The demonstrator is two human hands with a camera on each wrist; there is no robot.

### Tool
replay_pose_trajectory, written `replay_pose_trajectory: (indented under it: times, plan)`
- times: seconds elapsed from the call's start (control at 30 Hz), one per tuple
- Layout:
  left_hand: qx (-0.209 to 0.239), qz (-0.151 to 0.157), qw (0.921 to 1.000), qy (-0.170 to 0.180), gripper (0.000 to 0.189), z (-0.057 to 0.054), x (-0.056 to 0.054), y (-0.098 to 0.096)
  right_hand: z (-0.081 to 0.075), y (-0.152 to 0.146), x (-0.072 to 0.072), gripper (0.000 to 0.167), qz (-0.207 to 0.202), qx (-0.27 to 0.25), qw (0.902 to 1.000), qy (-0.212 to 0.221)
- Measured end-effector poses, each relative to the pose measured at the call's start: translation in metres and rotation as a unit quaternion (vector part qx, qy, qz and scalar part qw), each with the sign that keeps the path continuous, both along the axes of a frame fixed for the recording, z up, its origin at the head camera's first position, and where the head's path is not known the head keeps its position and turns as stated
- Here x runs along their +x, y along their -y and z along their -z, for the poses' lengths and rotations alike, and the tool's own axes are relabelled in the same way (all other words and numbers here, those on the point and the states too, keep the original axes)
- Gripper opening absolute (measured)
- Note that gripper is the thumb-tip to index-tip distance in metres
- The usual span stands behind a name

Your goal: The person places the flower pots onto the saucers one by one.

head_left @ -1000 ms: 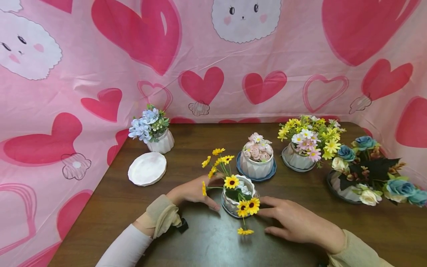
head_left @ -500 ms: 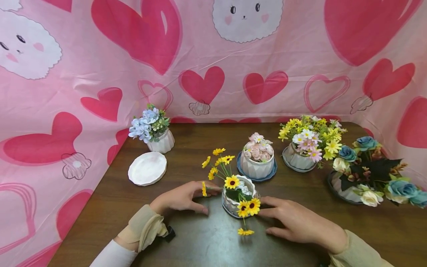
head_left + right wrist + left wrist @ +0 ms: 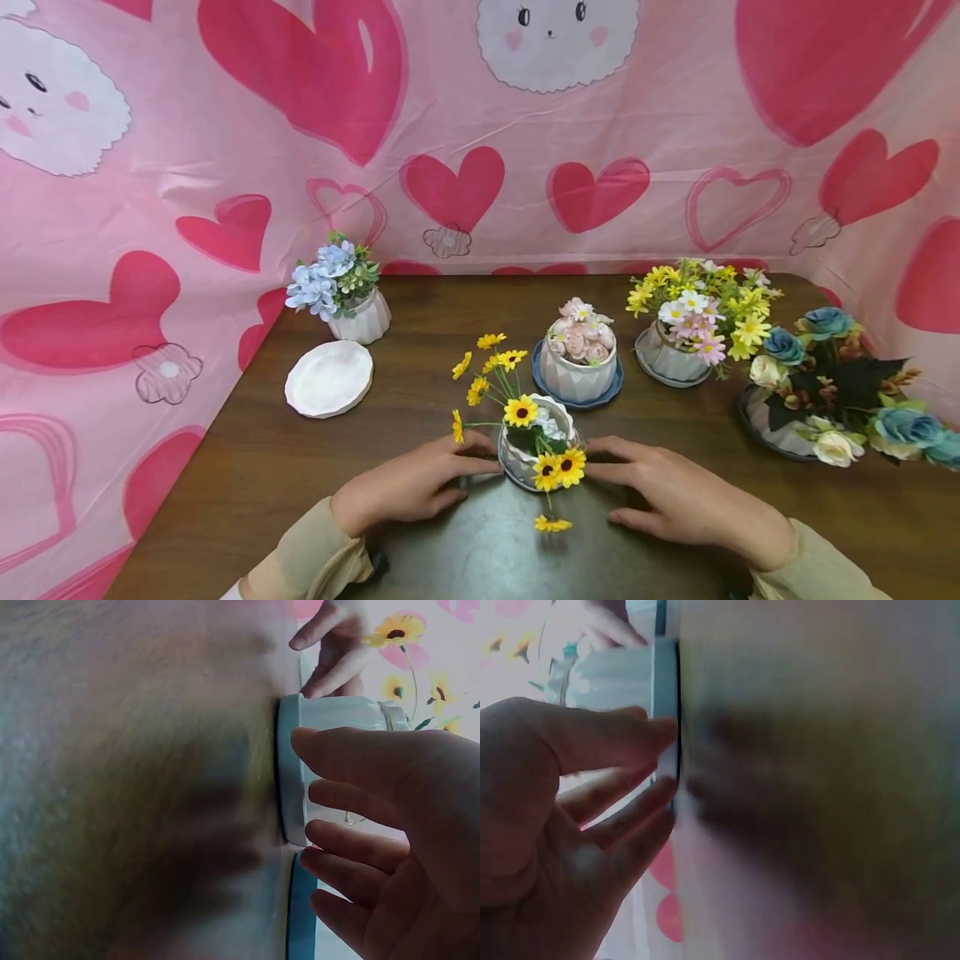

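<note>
A white pot [image 3: 516, 457] with yellow sunflowers [image 3: 521, 409] and small pale blossoms stands on a grey-blue saucer [image 3: 519, 478] at the table's middle. My left hand [image 3: 412, 481] lies at its left, the fingertips at the saucer's edge. In the left wrist view, the thumb and fingers of that left hand [image 3: 570, 817] reach the saucer [image 3: 665, 682] rim, mostly extended. On the other side my right hand [image 3: 678, 492] has its fingers spread, with fingertips by the saucer. The right wrist view has this right hand [image 3: 390, 810] close against the saucer [image 3: 291, 765]; contact is hard to tell.
Behind stands a pot of pink roses [image 3: 577, 379] on a blue saucer. Yellow and pink daisies [image 3: 693, 312] and blue-white roses [image 3: 836, 446] fill pots at right. A white plate [image 3: 328, 379] and a blue-flowered pot [image 3: 365, 318] sit at left, before a heart-patterned cloth [image 3: 450, 100].
My left hand first drew back leftward from behind the sunflowers, then came forward again lower, to the saucer's left edge. The right hand shifted slightly. The pots stayed put.
</note>
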State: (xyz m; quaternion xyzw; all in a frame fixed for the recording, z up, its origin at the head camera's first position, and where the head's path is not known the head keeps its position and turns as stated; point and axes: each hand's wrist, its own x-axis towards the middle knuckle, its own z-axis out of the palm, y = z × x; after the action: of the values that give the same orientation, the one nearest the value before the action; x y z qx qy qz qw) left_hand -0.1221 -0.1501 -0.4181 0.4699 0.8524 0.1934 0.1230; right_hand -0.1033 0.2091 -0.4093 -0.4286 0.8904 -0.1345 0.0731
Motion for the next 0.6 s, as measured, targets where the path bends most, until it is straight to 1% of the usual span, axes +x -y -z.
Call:
replay_pose_trajectory:
  times: [0.1, 0.17, 0.33, 0.5, 0.6]
  plan:
    - [0.004, 0.014, 0.999, -0.042, 0.049, 0.001, 0.004, -0.003, 0.001, 0.0, 0.002, 0.051, 0.006, 0.004, 0.9999, 0.013]
    - [0.0, 0.017, 0.998, -0.062, 0.049, 0.001, 0.007, -0.004, 0.002, 0.001, 0.001, 0.051, 0.003, 0.001, 0.9999, 0.012]
    - [-0.025, 0.017, 0.9951, -0.094, 0.049, -0.001, 0.011, -0.008, 0.004, 0.005, 0.0, 0.048, -0.008, -0.008, 0.9999, 0.002]
    - [-0.047, 0.02, 0.9907, -0.126, 0.05, -0.002, 0.014, -0.01, 0.004, 0.007, -0.001, 0.047, -0.019, -0.009, 0.9998, -0.007]
    - [-0.057, 0.015, 0.9892, -0.135, 0.048, -0.003, 0.016, -0.01, 0.003, 0.009, -0.002, 0.049, -0.026, -0.01, 0.9995, -0.013]
